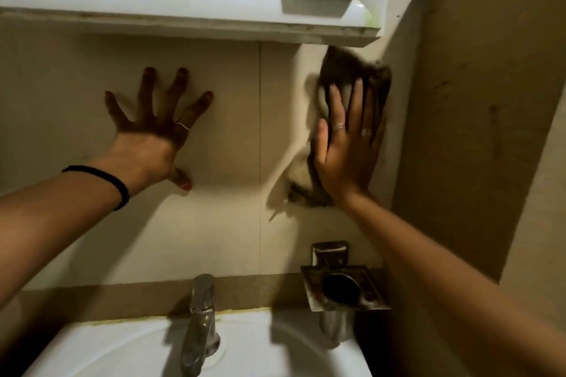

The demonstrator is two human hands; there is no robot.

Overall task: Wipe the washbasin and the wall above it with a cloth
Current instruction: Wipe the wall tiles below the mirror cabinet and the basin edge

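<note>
A beige tiled wall [220, 119] rises above a white washbasin [128, 346] at the bottom of the view. My right hand [346, 144] lies flat with straight fingers on a brown and pale cloth [346, 70], pressing it against the wall just under the cabinet's right end. The cloth is blurred and hangs down below my palm. My left hand [153, 131] is spread wide, fingers straight, flat on the wall to the left, holding nothing. A black band sits on that wrist.
A white mirror cabinet [183, 6] juts out over the wall. A chrome tap [200, 321] stands at the basin's back. A metal wall-mounted holder [343, 288] with a dark cup sits at the right. A side wall [477, 131] closes in on the right.
</note>
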